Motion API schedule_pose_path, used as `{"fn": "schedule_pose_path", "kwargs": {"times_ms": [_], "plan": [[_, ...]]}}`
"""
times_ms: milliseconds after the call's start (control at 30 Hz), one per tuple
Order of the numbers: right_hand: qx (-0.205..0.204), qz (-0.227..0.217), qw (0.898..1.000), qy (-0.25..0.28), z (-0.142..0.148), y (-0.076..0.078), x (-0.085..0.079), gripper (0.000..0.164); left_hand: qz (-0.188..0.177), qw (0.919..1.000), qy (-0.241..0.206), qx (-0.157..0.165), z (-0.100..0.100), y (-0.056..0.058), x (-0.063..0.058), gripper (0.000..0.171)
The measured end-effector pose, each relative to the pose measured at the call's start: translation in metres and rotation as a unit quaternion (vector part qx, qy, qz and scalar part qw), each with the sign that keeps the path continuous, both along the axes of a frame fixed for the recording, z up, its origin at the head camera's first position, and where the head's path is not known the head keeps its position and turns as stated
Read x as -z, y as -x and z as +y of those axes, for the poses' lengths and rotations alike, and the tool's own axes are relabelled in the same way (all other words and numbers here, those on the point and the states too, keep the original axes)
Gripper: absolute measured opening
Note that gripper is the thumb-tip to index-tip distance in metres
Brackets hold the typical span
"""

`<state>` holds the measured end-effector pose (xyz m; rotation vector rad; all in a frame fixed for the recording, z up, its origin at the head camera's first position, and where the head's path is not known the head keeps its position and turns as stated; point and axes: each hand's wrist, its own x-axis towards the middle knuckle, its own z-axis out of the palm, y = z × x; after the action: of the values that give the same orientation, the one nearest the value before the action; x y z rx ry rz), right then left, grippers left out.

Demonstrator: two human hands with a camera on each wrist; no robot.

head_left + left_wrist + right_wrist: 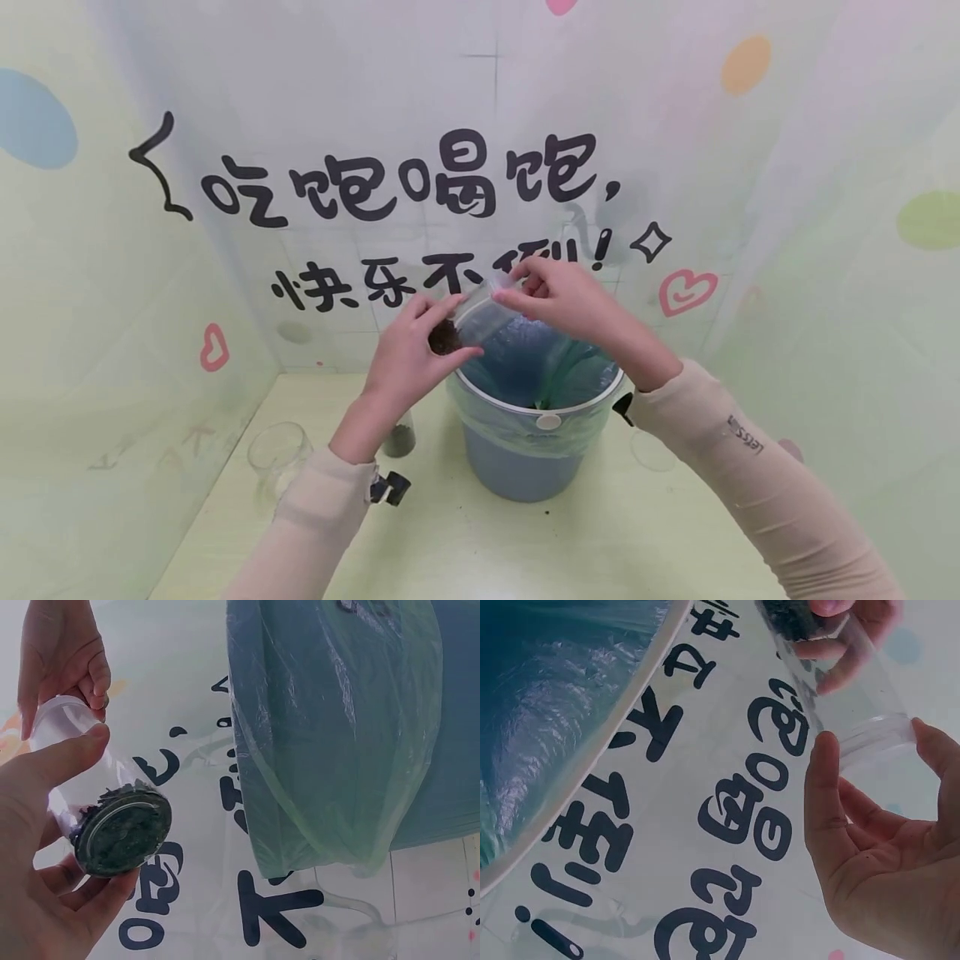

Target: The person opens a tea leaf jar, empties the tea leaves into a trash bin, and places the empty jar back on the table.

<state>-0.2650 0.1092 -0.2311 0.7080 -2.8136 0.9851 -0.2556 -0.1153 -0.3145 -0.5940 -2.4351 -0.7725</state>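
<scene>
A clear cylindrical jar (483, 310) is held tilted above the far left part of the bin's rim. Dark, leaf-like dry bits (444, 337) lie packed at its base, which points down to the left. My left hand (401, 354) grips the jar around this lower end; in the left wrist view its thumb lies along the clear side (120, 772). At the upper end my right hand (566, 296) pinches the clear rim or lid (877, 742) between thumb and fingers; I cannot tell whether that end is closed.
Below the hands stands a blue bin (521, 471) with a white rim and a green plastic bag (480, 417) as liner. A clear glass vessel (279, 446) stands left, and a container with dark contents (400, 440) behind my left wrist. A clear disc (654, 450) lies right. Printed curtains surround the table.
</scene>
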Motion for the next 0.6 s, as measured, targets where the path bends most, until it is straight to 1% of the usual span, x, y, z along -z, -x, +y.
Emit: {"fn": "schedule_pose_path", "kwargs": {"times_ms": [67, 133, 267, 333, 400, 500, 600], "plan": [[0.001, 0.017, 1.000, -0.001, -0.002, -0.001, 0.001, 0.035, 0.009, 0.9999, -0.005, -0.001, 0.000, -0.001, 0.000, 0.069], [0.010, 0.028, 1.000, -0.010, -0.004, -0.002, 0.002, 0.038, 0.027, 0.9996, -0.006, 0.000, 0.002, -0.003, 0.000, 0.069], [0.041, 0.045, 0.997, -0.048, -0.010, -0.003, 0.003, 0.044, 0.063, 0.9980, 0.004, 0.000, 0.007, -0.007, -0.002, 0.069], [0.050, 0.053, 0.995, -0.062, -0.013, -0.004, 0.004, 0.044, 0.070, 0.9975, 0.009, -0.002, 0.008, -0.008, -0.003, 0.069], [0.051, 0.060, 0.994, -0.074, -0.013, -0.005, 0.007, 0.041, 0.068, 0.9976, 0.014, -0.002, 0.008, -0.008, -0.004, 0.068], [0.024, 0.087, 0.993, -0.080, -0.010, -0.005, 0.010, 0.039, 0.045, 0.9989, 0.009, 0.013, 0.006, -0.009, -0.005, 0.068], [-0.038, 0.117, 0.990, -0.073, -0.006, -0.002, 0.011, 0.040, 0.005, 0.9991, -0.019, 0.037, 0.003, -0.008, -0.004, 0.069]]}}
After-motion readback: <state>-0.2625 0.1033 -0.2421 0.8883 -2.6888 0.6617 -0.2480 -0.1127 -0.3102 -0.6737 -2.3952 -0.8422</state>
